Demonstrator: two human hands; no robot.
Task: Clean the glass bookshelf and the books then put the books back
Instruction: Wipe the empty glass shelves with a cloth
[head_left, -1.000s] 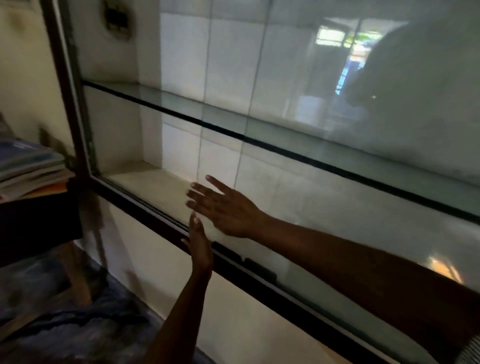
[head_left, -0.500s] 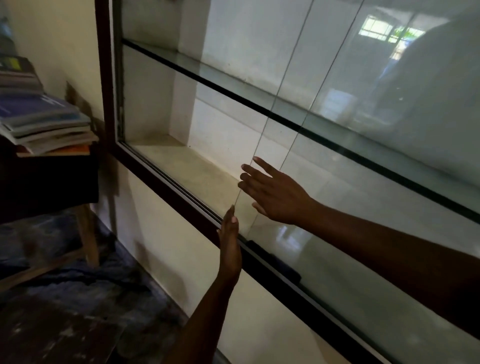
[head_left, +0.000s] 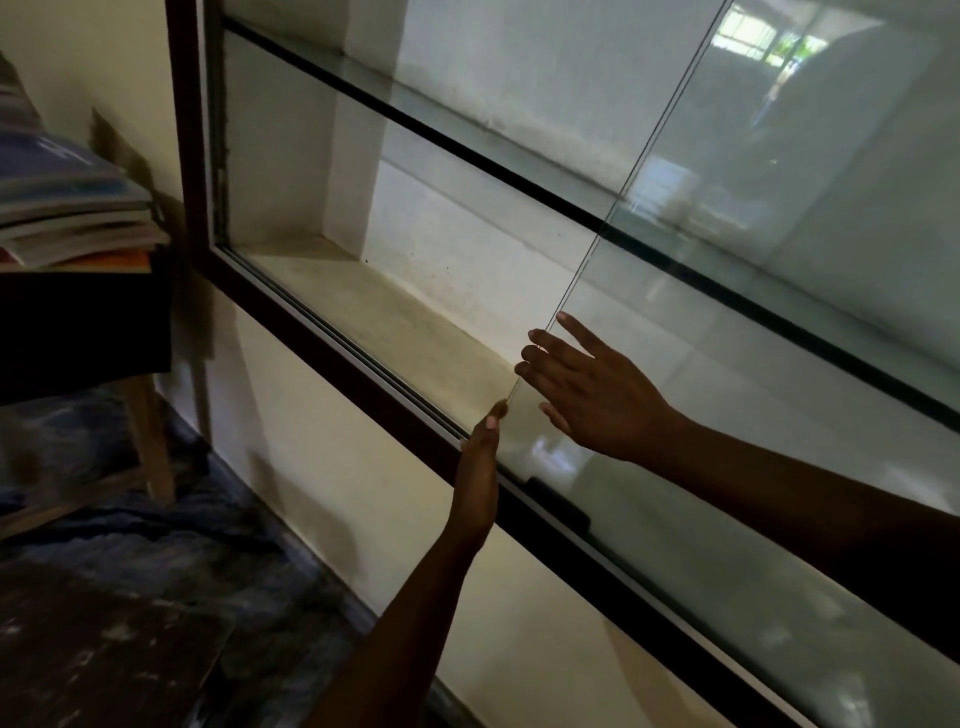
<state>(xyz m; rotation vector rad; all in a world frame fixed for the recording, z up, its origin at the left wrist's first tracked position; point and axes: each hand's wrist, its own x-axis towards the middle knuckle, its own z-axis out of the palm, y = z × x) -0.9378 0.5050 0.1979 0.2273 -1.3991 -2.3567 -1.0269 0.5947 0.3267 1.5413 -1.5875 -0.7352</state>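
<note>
Pressing my flat right hand (head_left: 592, 395) on the glass door (head_left: 779, 364) by its left edge, straight-fingered left hand (head_left: 475, 478) touching that edge; books (head_left: 72, 208) too blurred to read.

Blurred stack of books (head_left: 72, 208), partly beyond the left edge; glass bookshelf (head_left: 184, 156), right end out of frame.

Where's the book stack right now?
Head view, far left edge: the stack of books lies on a dark table, just left of the bookshelf frame and outside the shelf.
</note>
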